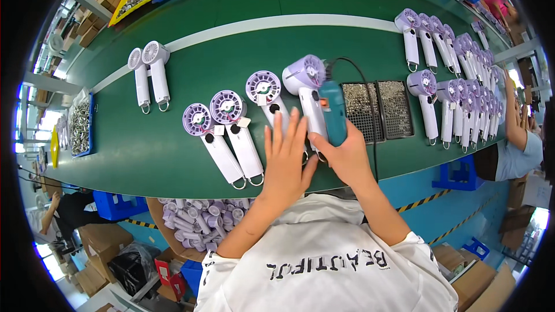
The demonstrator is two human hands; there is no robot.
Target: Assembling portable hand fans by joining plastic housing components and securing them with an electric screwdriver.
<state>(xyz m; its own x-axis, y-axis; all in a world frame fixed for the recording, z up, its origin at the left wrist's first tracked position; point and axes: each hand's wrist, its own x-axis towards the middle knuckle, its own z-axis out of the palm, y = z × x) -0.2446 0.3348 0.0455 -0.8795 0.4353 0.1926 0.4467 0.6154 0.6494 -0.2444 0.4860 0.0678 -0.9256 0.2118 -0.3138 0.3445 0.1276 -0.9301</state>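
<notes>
My left hand [285, 159] lies with its fingers stretched out over the handle of an open-headed handheld fan [263, 88], covering its lower part. Its thumb reaches toward the base of the neighbouring lilac and white handheld fan [312, 104]. In my right hand [350, 155] is a teal corded electric screwdriver [332, 107], lying alongside that second fan; its tip is not clear. The right thumb touches or nearly touches the second fan's handle. To the left lie two more fans [224, 147] with open heads, exposed wires and small white pieces.
Two black trays [396, 110] of small metal parts sit right of the screwdriver, its cable running over them. Rows of fans [457, 95] stand farther right. Two fans [151, 75] lie at the left. A box of fan parts [202, 219] is below the table edge. Co-workers sit at both sides.
</notes>
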